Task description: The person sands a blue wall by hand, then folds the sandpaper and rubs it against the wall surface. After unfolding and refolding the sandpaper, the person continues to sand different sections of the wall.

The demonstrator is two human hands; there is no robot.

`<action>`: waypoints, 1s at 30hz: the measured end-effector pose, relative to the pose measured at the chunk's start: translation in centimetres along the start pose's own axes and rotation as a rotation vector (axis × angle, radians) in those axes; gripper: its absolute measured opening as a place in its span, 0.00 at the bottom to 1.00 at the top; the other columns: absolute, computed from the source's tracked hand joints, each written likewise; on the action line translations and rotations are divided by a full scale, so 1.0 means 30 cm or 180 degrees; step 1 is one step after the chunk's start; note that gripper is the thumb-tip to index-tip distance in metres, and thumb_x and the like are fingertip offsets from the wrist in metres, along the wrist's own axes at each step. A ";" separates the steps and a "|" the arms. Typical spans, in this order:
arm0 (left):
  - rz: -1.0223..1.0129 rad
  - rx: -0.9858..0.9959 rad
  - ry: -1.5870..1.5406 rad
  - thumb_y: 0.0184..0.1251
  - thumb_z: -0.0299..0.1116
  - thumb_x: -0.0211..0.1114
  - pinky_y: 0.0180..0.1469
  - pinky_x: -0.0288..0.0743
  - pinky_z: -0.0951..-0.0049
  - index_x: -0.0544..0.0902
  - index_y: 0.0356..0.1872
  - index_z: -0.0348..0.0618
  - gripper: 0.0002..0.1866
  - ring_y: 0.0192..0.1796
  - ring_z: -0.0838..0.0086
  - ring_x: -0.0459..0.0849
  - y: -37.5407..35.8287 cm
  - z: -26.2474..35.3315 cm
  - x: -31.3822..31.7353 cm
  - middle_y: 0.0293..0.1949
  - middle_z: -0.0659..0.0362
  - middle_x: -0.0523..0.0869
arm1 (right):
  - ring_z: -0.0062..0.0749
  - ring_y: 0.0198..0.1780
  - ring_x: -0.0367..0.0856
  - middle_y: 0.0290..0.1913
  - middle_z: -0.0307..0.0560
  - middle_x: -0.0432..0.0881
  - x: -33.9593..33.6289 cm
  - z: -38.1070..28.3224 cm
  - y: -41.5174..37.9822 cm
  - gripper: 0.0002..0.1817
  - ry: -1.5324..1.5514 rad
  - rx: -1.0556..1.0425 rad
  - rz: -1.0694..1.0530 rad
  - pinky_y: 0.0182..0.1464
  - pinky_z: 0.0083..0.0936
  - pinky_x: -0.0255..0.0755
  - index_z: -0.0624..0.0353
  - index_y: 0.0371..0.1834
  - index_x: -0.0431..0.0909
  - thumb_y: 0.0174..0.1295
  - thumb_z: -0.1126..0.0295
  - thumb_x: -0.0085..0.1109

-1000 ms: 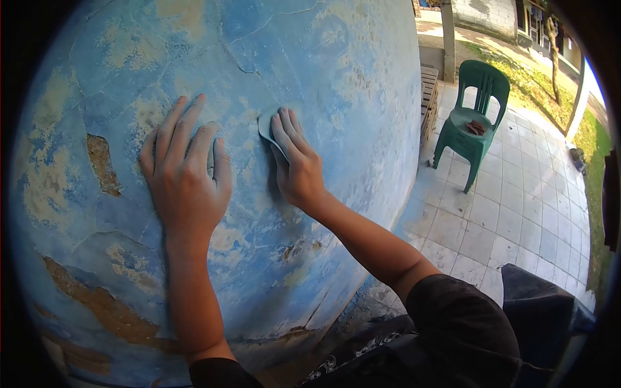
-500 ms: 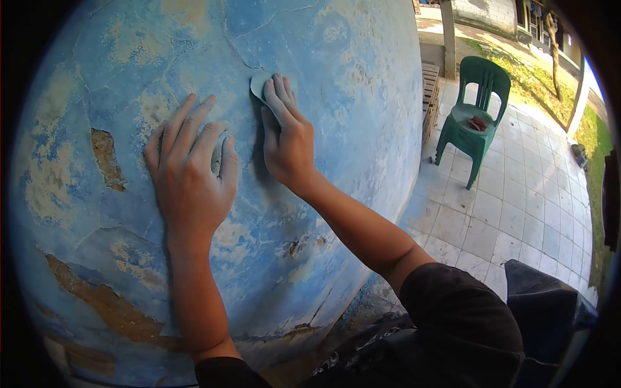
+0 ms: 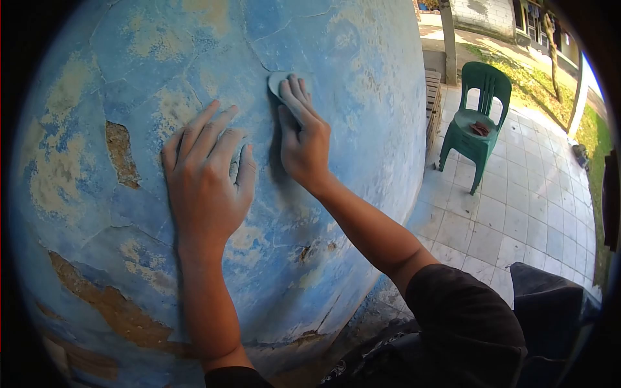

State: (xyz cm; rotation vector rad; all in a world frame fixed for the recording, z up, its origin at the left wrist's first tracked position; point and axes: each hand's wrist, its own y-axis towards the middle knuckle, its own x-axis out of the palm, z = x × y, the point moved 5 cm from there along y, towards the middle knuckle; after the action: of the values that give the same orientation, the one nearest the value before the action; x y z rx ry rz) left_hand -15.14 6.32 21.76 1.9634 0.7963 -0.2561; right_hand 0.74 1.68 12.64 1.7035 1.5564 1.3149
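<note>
My right hand (image 3: pixel 306 139) presses a thin, dusty, pale blue piece of sandpaper (image 3: pixel 277 81) against the wall, its fingers lying together over the sheet. The sheet's rounded edge lifts a little on the left side. My left hand (image 3: pixel 208 171) lies on the wall lower and to the left, fingers spread and thumb apart. A pale patch shows in the gap between its thumb and index finger. Both hands carry whitish dust on the fingers. The blue wall (image 3: pixel 362 155) is cracked and blotched with worn, pale paint.
Left of my left hand, a hole in the plaster (image 3: pixel 121 155) bares brown material, and a longer broken strip (image 3: pixel 110 304) runs below. A green plastic chair (image 3: pixel 477 123) stands on the tiled floor (image 3: pixel 504 213) with brown pieces (image 3: pixel 480 129) on its seat. Slatted wood (image 3: pixel 433 97) is behind the wall's edge.
The view has turned slightly, so the wall and both hands sit further right in the picture. My left hand is slightly lower against the wall; the right still presses the sandpaper near the crack.
</note>
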 end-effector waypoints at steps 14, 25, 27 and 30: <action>0.0326 0.0030 0.0075 0.73 0.31 0.70 0.72 0.70 0.53 0.91 0.47 0.44 0.07 0.72 0.64 0.84 -0.039 -0.025 -0.028 0.61 0.58 0.91 | 0.61 0.84 0.67 0.80 0.64 0.75 -0.038 0.023 -0.194 0.28 -0.0197 -0.0125 -0.0327 0.84 0.51 0.64 0.64 0.77 0.78 0.73 0.82 0.62; 0.0381 -0.0043 0.0035 0.71 0.32 0.71 0.69 0.70 0.54 0.91 0.44 0.44 0.06 0.70 0.63 0.84 -0.037 -0.022 -0.024 0.60 0.58 0.92 | 0.62 0.85 0.66 0.81 0.65 0.72 -0.025 0.031 -0.203 0.29 -0.0202 -0.0068 -0.0201 0.86 0.54 0.59 0.65 0.78 0.77 0.73 0.83 0.61; 0.0387 -0.0058 0.0028 0.71 0.32 0.71 0.69 0.70 0.53 0.91 0.44 0.44 0.06 0.70 0.63 0.84 -0.036 -0.024 -0.025 0.60 0.59 0.92 | 0.61 0.85 0.67 0.81 0.64 0.74 -0.019 -0.043 -0.320 0.30 0.0016 -0.0425 -0.1003 0.85 0.55 0.62 0.64 0.77 0.79 0.71 0.84 0.63; 0.0362 -0.0034 0.0032 0.71 0.31 0.71 0.69 0.70 0.53 0.91 0.45 0.44 0.06 0.70 0.63 0.84 -0.043 -0.023 -0.025 0.60 0.59 0.92 | 0.62 0.84 0.68 0.80 0.63 0.75 -0.073 0.094 -0.282 0.29 -0.0254 -0.0593 -0.0931 0.83 0.55 0.64 0.65 0.75 0.80 0.70 0.83 0.64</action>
State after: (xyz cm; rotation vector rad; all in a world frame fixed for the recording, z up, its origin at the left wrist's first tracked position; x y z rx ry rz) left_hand -16.63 7.01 21.56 1.9935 0.6883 -0.1743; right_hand -0.61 2.32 3.57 1.3410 1.5178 1.1863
